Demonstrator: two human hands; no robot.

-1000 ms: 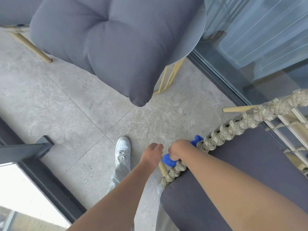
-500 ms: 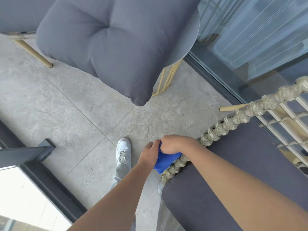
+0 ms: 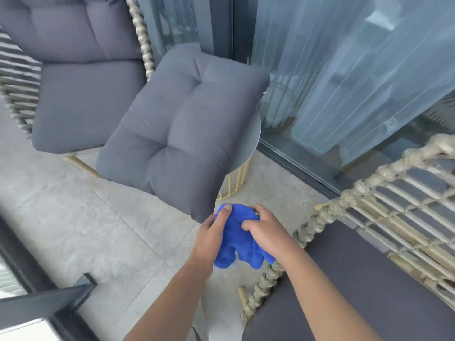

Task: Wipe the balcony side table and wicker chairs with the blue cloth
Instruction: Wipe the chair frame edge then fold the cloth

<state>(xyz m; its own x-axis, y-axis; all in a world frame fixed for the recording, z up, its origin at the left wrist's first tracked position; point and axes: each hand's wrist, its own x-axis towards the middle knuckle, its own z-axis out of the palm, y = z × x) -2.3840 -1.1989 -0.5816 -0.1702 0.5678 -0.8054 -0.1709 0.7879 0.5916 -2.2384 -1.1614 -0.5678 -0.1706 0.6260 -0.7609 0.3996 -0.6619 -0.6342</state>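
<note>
Blue cloth [image 3: 236,238] is bunched betw. your two hands, off the floor, just beside the near wicker chair [image 3: 320,217] rim. Your left hand [image 3: 209,238] pinches it w/ thumb on top; right hand [image 3: 267,228] grips its other side. Grey cushion [image 3: 177,126] lies on the side table [image 3: 256,129].

Two wicker chairs [image 3: 73,94] [image 3: 369,242] (one cloth [image 3: 236,237]), one side table [image 3: 256,129].

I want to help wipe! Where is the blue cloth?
The blue cloth is low in the middle of the head view, bunched between the left hand and right hand.
</note>
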